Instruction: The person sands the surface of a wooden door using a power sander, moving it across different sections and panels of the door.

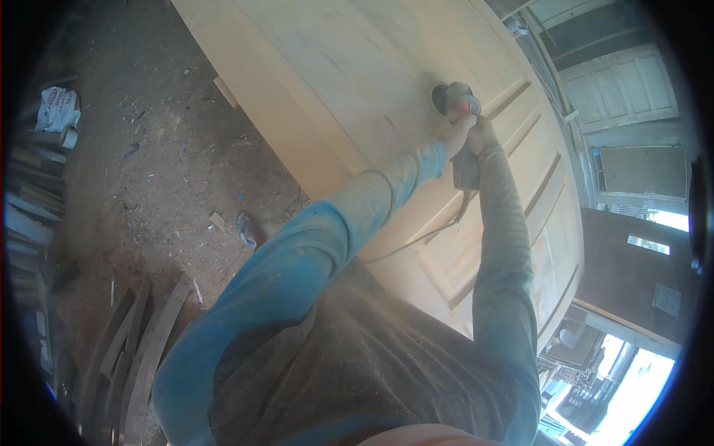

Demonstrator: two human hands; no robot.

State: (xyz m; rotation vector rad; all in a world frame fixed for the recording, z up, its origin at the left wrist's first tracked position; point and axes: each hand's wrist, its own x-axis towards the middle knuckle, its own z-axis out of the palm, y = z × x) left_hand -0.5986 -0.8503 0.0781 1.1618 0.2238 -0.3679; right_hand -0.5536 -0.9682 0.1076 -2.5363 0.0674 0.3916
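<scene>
An angle grinder (466,169) with a round disc (439,99) at its far end lies over a large pale wooden door (349,82). The disc sits at the door's surface, beside a darker dusty patch. My left hand (457,137) is closed on the grinder near its head. Close by on the right, my right hand (483,134) is also closed around the tool, its fingers partly hidden. The grinder's rear body hangs between my forearms, and a cord (416,242) trails from it across the door toward me. Raised panels and grooves run along the door's right part.
Dirt floor (171,163) with scraps lies left of the door. Curved wooden strips (141,349) lean at the lower left, and stacked boards (30,215) line the left edge. A white bag (58,109) rests there. Another panelled door (621,88) stands at the right.
</scene>
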